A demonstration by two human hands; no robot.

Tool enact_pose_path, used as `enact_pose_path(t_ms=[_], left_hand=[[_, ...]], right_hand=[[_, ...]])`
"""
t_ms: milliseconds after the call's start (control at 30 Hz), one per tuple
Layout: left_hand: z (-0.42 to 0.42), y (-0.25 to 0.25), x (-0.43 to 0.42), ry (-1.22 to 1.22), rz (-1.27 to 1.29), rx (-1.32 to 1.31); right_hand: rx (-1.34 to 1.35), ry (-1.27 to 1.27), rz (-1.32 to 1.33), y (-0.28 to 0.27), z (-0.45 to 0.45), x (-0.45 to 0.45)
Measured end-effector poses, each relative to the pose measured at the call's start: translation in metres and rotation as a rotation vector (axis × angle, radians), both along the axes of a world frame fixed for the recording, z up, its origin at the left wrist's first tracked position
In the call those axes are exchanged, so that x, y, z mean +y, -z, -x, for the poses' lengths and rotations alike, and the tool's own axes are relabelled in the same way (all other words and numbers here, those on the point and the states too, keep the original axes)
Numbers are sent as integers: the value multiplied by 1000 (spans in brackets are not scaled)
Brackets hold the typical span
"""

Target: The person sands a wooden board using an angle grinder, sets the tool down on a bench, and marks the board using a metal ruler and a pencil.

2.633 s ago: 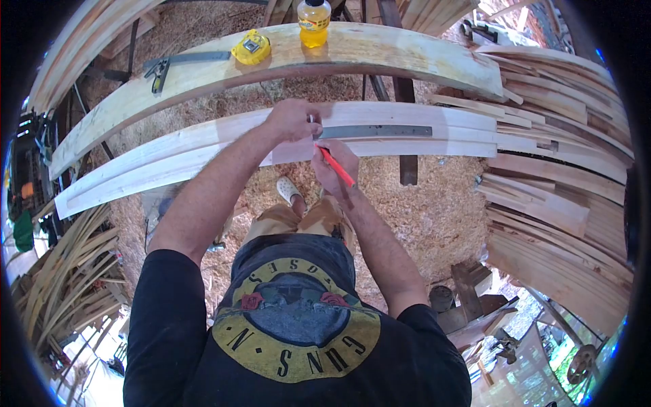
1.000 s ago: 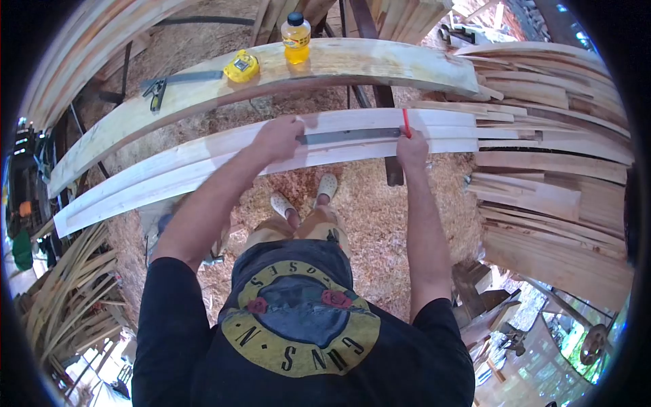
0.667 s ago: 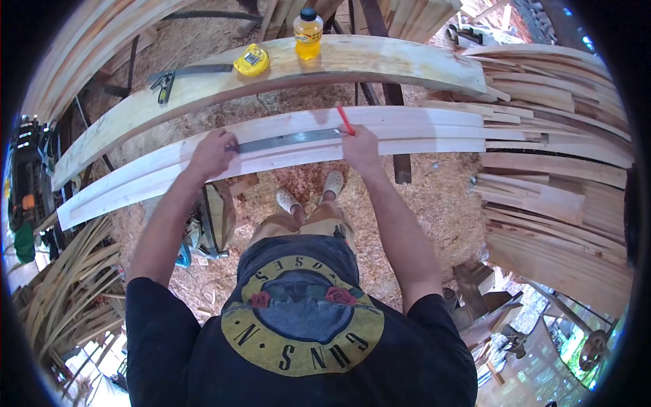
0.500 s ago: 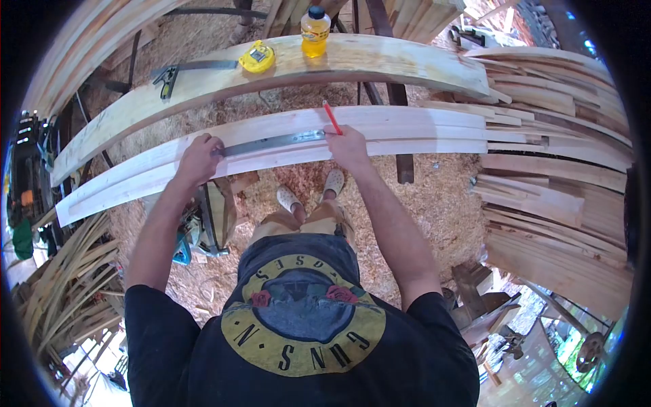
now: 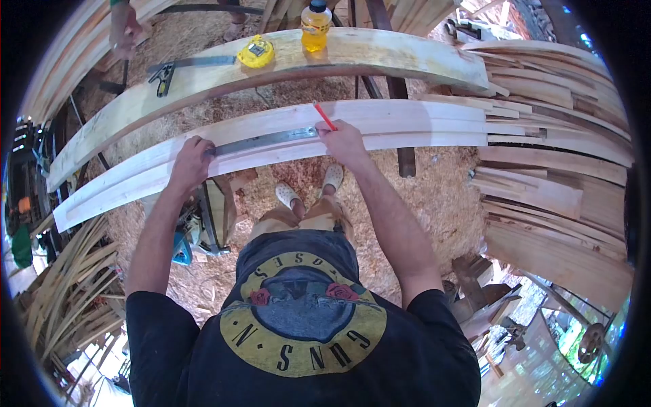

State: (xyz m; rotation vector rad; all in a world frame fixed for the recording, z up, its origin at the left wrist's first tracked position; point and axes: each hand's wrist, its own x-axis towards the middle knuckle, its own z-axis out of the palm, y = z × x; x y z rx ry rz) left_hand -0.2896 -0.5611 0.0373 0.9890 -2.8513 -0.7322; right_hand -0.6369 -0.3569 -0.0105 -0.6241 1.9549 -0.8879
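Note:
A metal ruler [image 5: 264, 141] lies along a pale wooden board [image 5: 407, 119] in front of me. My left hand [image 5: 192, 161] is closed on the ruler's left end. At its other end is my right hand [image 5: 342, 142], with fingers closed around a red pencil [image 5: 324, 117] that points up and to the left. This hand also touches the ruler's right end; whether it grips the ruler is hidden. A lengthwise line or step runs along the board beneath the ruler.
Beyond lies a thick plank [image 5: 407, 57] bearing a yellow tape measure [image 5: 255, 51], a combination square [image 5: 163, 78] and a bottle of yellow liquid [image 5: 315, 27]. Stacked boards [image 5: 556, 169] stand right. A blue power tool [image 5: 183, 247] sits below left. Another person's hand [image 5: 124, 30] shows top left.
Both hands and the ruler have shifted slightly left in the view. The pencil now tilts further left. Another person's hand has appeared at the top left.

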Motion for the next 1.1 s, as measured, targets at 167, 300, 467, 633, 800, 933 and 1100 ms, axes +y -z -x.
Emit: enact_pose_path(t_ms=[167, 300, 467, 633, 800, 933, 1100], left_hand=[[-2, 2, 0, 5, 7, 22], [-3, 5, 1, 7, 25, 40], [-6, 8, 3, 11, 51, 65], [-4, 7, 3, 11, 34, 57], [1, 2, 5, 7, 5, 6], [1, 4, 3, -1, 13, 5], [2, 4, 1, 2, 11, -19]], right_hand=[[94, -99, 19, -5, 0, 3], [113, -94, 18, -4, -2, 2], [89, -35, 2, -11, -5, 2], [69, 5, -2, -2, -3, 2], [-106, 68, 14, -5, 0, 3], [-464, 292, 337, -11, 2, 16], [-455, 238, 294, -17, -21, 29]])
